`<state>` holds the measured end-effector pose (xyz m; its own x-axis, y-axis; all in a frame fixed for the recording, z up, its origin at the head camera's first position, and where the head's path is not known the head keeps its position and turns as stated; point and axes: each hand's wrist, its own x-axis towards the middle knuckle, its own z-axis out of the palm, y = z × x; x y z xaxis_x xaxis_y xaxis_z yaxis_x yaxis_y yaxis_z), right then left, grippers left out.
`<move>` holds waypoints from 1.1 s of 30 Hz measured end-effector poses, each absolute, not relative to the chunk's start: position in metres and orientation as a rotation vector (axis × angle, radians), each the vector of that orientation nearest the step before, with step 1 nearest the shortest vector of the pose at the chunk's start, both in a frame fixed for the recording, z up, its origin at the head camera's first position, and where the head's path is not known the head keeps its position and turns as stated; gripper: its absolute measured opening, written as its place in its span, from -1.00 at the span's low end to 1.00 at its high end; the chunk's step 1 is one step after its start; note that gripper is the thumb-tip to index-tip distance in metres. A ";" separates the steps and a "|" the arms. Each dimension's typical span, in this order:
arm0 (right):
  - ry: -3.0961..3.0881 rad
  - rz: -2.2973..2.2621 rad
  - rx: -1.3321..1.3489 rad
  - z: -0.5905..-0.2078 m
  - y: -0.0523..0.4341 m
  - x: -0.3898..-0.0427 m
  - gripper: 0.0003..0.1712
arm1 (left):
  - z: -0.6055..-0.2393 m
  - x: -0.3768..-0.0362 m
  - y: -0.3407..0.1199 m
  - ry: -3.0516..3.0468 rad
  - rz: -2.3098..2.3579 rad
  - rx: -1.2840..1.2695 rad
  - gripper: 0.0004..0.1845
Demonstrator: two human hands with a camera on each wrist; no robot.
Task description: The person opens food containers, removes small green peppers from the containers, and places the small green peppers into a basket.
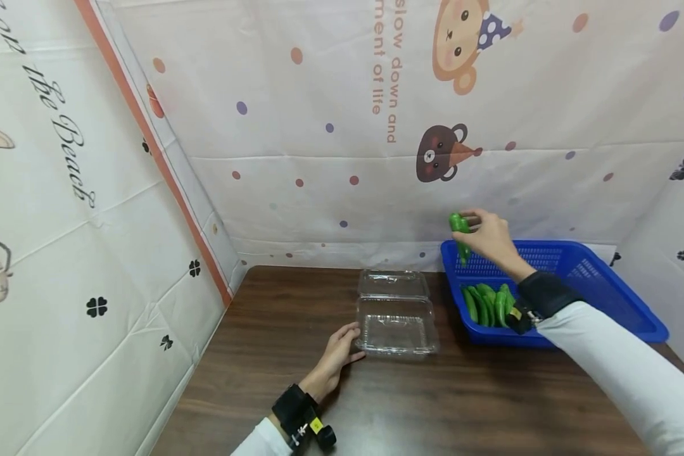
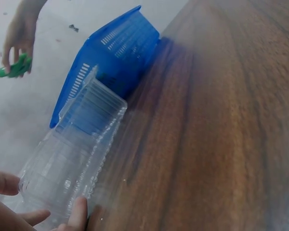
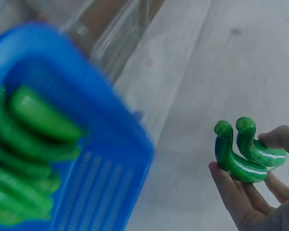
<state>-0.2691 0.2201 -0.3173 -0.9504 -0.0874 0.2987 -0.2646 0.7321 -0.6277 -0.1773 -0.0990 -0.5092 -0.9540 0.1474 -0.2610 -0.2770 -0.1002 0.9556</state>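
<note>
My right hand (image 1: pixel 486 235) is raised above the near-left corner of a blue basket (image 1: pixel 604 278) and pinches two green peppers (image 1: pixel 459 229) by their stems; the same peppers (image 3: pixel 241 151) sit between thumb and fingers in the right wrist view. More green peppers (image 1: pixel 487 304) lie in the basket's front left. A clear plastic clamshell box (image 1: pixel 397 313) lies open on the wooden table (image 1: pixel 433 405). My left hand (image 1: pixel 342 348) rests on the table and touches the box's left front corner with its fingers (image 2: pixel 77 211).
Patterned cloth walls close in the table at the left, back and right. The basket (image 2: pixel 120 53) stands right beside the box (image 2: pixel 77 144). Bare wood lies in front of the box and basket.
</note>
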 end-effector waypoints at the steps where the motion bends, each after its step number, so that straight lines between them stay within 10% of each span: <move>1: -2.707 1.020 0.261 -0.318 0.227 -0.269 -0.34 | -0.509 -0.177 -0.100 1.891 2.133 -0.143 -0.43; 33: -3.535 0.811 0.080 -0.371 0.280 -0.271 -0.33 | -0.508 -0.181 -0.100 1.920 2.085 -0.098 -0.46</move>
<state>-0.2705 0.2800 -0.3715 -0.8832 -0.1450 -0.4460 0.0640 0.9048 -0.4210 -0.1814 -0.0999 -0.5076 -0.9515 0.1753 -0.2528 -0.2663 -0.0584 0.9621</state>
